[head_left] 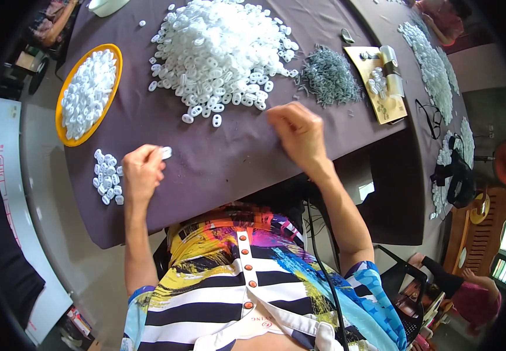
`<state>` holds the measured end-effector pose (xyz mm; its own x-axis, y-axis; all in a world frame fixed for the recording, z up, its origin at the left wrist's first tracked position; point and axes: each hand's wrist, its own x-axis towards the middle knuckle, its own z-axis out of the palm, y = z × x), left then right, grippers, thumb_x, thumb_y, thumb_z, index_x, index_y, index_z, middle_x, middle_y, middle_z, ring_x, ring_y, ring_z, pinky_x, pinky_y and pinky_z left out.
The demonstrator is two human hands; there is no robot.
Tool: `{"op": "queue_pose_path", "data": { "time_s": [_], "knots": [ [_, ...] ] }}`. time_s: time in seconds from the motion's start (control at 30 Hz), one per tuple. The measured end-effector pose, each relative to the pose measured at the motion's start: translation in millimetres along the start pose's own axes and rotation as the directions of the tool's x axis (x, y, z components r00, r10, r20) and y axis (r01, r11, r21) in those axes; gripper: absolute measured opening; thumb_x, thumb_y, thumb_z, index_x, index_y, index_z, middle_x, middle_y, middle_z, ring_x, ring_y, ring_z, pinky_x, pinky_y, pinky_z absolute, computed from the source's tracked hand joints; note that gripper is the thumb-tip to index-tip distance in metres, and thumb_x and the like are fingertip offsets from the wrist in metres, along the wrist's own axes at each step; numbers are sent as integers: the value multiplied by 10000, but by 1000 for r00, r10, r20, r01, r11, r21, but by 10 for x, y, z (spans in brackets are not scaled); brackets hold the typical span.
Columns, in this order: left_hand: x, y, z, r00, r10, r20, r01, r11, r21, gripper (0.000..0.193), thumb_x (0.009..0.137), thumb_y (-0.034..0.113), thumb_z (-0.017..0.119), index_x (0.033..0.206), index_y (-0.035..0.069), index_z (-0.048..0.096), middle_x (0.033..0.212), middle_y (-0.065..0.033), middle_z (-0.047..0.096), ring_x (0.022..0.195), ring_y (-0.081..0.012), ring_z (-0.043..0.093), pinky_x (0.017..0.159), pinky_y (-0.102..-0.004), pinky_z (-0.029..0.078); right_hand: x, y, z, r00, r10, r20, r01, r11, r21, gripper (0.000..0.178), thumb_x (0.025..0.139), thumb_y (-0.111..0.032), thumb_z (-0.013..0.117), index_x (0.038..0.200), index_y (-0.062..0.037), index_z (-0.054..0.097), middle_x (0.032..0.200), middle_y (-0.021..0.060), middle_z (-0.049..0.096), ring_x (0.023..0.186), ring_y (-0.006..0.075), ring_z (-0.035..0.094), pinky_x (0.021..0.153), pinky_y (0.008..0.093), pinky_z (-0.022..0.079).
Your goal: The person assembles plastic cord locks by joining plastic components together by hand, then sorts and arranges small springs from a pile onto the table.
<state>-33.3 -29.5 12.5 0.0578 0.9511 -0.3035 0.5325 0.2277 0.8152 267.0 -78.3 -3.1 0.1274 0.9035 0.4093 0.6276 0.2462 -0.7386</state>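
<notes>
Pinched between the thumb and fingers of my left hand [141,168] is a small white oval plastic piece [166,152], held over the dark tablecloth. Just left of that hand lies a small group of similar white pieces [107,178]. My right hand [301,130] hovers near the table's front edge with its fingers curled together; whatever they may hold is hidden. Beyond both hands spreads a large heap of white oval pieces [218,52], many showing dark slots or holes. A pile of thin grey pins [330,76] sits beyond my right hand.
A yellow oval basket [60,117] full of white pieces stands at the left. Right of the pins lies a tan board [384,108] with a clear roll [391,70] on it. Glasses [429,117] and more white heaps [428,64] rest on the right-hand table. Other people sit nearby.
</notes>
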Motion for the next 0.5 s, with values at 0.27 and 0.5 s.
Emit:
{"op": "queue_pose_path", "data": {
  "time_s": [0.27,0.5],
  "knots": [
    [-3,-55,-316,955,277,-102,-167,792,587,290,858,168,566,663,-47,572,570,-204,542,495,-312,549,509,-417,410,243,388,-270,993,10,-121,-52,936,-349,68,812,-69,648,863,-35,676,758,92,615,665,225,613,607,313,484],
    [-58,10,-293,895,402,-192,-171,709,684,262,862,184,596,710,-30,598,651,-203,596,585,-362,586,541,-424,435,258,379,-254,999,48,-8,-46,880,-473,87,813,-108,638,847,-30,655,778,109,604,770,296,615,697,372,486]
  ]
}}
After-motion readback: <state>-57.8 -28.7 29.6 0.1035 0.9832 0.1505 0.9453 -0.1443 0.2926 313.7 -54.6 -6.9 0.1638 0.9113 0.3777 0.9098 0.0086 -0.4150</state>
